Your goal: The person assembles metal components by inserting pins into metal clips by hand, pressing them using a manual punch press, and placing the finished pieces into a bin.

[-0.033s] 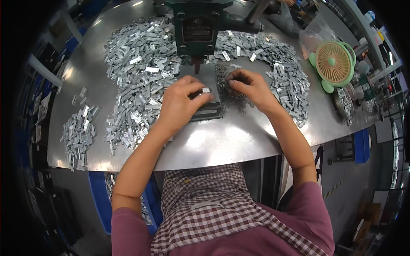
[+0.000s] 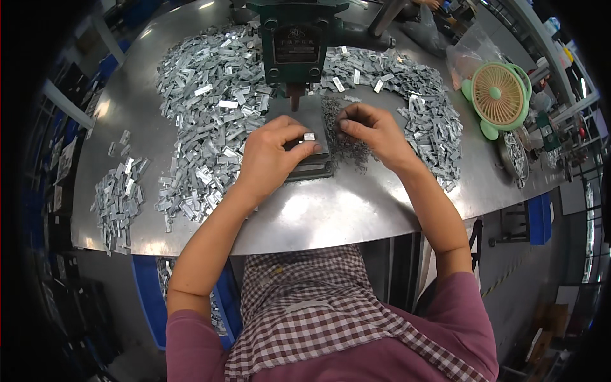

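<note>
My left hand (image 2: 267,153) pinches a small shiny metal block (image 2: 309,137) between thumb and index finger. It is over the flat dark base plate (image 2: 310,108) of a green bench press (image 2: 294,44). Behind the fingers, the press's brown ram (image 2: 294,95) points down, apart from the block. Right of the plate, my right hand (image 2: 379,135) has thumb and index finger pressed together above a heap of tiny dark metal pins (image 2: 347,149). Whatever is between those fingertips is too small to make out.
Large heaps of silver metal pieces (image 2: 210,121) lie left of the press, with more pieces (image 2: 433,127) at right. A smaller pile (image 2: 119,204) lies at far left. A green fan (image 2: 496,95) and a bowl of parts (image 2: 513,156) stand at right. A blue bin (image 2: 147,299) sits below the table edge.
The block's bright end shows a little more between my left fingers. Both hands keep nearly the same places.
</note>
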The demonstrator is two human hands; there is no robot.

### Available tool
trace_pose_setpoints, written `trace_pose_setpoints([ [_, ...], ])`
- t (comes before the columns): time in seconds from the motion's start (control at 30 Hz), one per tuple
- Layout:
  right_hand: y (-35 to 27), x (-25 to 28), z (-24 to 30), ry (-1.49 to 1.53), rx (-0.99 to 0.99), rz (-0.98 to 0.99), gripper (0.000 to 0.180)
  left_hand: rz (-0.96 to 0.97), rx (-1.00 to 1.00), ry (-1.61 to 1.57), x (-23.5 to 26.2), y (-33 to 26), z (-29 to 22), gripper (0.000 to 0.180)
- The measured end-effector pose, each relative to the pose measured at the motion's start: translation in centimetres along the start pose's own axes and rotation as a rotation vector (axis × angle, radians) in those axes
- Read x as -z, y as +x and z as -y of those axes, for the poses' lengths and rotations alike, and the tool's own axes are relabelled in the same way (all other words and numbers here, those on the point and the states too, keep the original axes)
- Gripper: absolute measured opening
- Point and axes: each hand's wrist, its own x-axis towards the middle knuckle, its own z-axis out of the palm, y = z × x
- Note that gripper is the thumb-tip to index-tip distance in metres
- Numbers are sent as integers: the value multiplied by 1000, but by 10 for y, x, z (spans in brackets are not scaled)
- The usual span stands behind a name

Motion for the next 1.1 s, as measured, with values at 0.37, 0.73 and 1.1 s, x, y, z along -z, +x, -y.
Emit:
trace_pose_setpoints([
  [0.37, 5, -30, 18, -197, 150, 26, 20, 23, 2, 104, 4, 4, -1, 24],
  [0.73, -5, -36, 11, -659, 587, -130, 22, -16, -25, 68, 1, 6, 5, 20],
  [1.1, -9, -4, 99, -347, 863, -493, 38, -159, -21, 164, 7, 10, 24, 22],
])
